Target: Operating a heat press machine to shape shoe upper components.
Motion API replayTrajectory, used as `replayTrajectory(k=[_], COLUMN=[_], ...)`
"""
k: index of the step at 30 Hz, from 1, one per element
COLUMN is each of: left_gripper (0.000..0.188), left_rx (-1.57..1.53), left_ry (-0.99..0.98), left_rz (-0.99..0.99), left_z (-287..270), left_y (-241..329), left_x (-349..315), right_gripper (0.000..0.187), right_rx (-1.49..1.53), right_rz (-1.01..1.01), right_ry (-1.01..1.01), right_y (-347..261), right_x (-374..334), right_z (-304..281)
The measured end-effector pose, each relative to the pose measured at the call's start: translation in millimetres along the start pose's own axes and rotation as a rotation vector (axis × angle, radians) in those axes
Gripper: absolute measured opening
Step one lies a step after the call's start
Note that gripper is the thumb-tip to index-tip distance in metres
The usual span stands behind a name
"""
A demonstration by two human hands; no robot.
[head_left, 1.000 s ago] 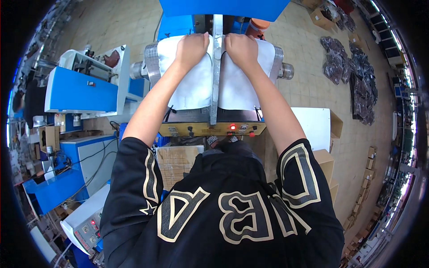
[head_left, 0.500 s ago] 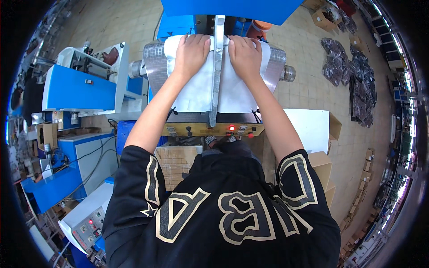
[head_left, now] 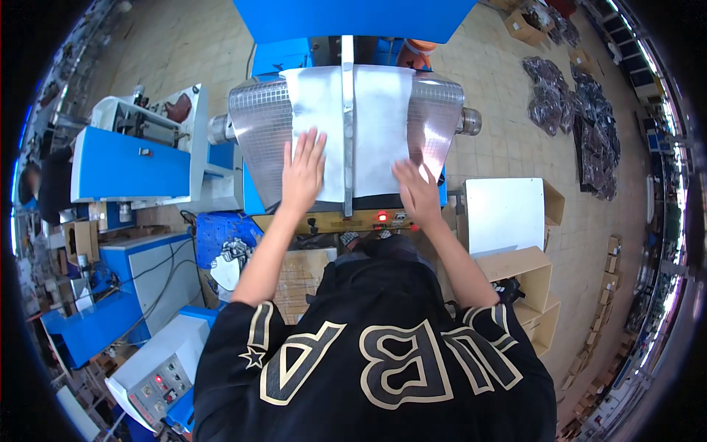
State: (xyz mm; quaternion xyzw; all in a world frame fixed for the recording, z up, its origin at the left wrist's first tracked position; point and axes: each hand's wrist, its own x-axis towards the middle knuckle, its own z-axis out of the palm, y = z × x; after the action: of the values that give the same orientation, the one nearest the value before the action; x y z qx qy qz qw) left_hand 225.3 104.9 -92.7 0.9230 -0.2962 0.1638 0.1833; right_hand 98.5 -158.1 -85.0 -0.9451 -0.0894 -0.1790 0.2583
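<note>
A white sheet (head_left: 383, 103) lies over a shiny, grid-patterned covering (head_left: 258, 121) on the machine in front of me. A narrow metal bar (head_left: 348, 140) runs lengthwise above the middle of the sheet. My left hand (head_left: 303, 171) is open over the sheet's left edge, fingers stretched toward the far side. Near the sheet's right edge, at its near end, my right hand (head_left: 418, 193) is open too, with its fingers extended. Neither hand grips anything. Whether the palms touch the sheet, I cannot tell.
A blue panel (head_left: 353, 16) hangs over the far end. Below the sheet runs a yellowish control panel (head_left: 331, 222) with a lit red button. A blue-and-white machine (head_left: 132, 166) stands left; a white board (head_left: 503, 214) and an open carton (head_left: 519, 269) are at right.
Both hands have drawn back toward me from the sheet's far end. More of the sheet's far part and the grid-patterned covering now shows.
</note>
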Motion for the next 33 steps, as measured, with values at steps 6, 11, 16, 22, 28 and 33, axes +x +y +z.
replayTrajectory(k=[6, 11, 16, 22, 28, 33], left_gripper=[0.034, 0.043, 0.057, 0.007, 0.018, 0.024], left_rx=[-0.478, -1.104, -1.254, -1.069, -0.784, -0.668], left_ry=[-0.262, -0.665, -1.321, -1.626, -1.439, -1.28], left_rz=[-0.201, -0.996, -0.867, -0.292, -0.318, -0.224], left_z=[13, 56, 52, 31, 45, 57], left_y=[28, 6, 29, 85, 121, 153], left_x=[-134, -223, -139, -91, -79, -91], right_gripper=[0.029, 0.041, 0.05, 0.041, 0.033, 0.029], right_rx=[0.076, 0.184, 0.017, 0.075, 0.07, 0.054], right_rz=[0.648, 1.337, 1.478, 1.6, 1.708, 1.773], right_ry=[-0.015, -0.084, 0.246, 0.384, 0.568, 0.862], right_y=[-5, -12, -3, -10, 3, 50], right_x=[-185, -248, -304, -309, -360, -416], right_z=[-28, -60, -64, -63, -68, -90])
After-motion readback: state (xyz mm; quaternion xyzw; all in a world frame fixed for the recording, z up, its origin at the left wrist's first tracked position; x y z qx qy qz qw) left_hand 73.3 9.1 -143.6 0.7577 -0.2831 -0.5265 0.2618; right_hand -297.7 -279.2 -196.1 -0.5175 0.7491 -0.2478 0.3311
